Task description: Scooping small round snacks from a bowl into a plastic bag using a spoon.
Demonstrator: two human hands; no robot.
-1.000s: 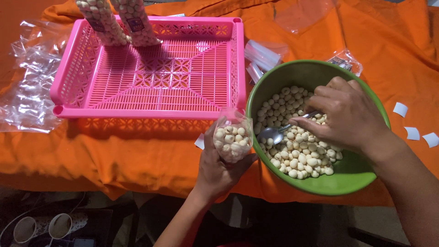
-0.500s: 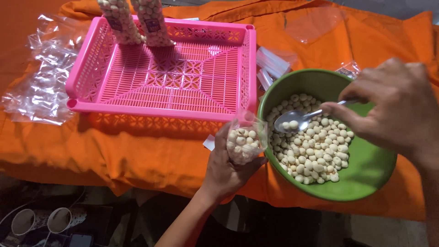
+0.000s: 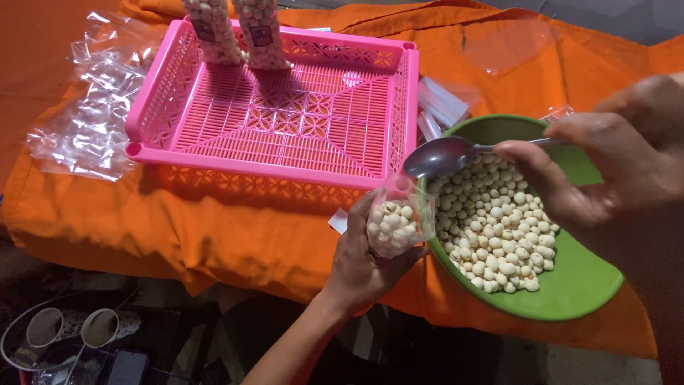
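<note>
Closest to me, my left hand (image 3: 363, 267) has its fingers wrapped round a small clear bag (image 3: 397, 222), held upright just at the near rim of the green bowl (image 3: 570, 285) — I'd call it roughly half full of pale round puffed seeds (image 3: 499, 228). Just above its mouth, my right hand (image 3: 613, 157) pinches the handle of a metal spoon (image 3: 445, 155), fingers closed on it; the spoon's bowl is tipped over the bag's opening and I can't tell if anything is left in it. Plenty of seeds remain in the bowl, so I judge this bag unfinished. Farther back, the pink basket (image 3: 285, 153) on the orange-draped surface (image 3: 214, 228) holds two filled bags (image 3: 239, 28) standing at its far edge — mostly bare otherwise. Empty clear bags (image 3: 92, 114) lie left of it.
</note>
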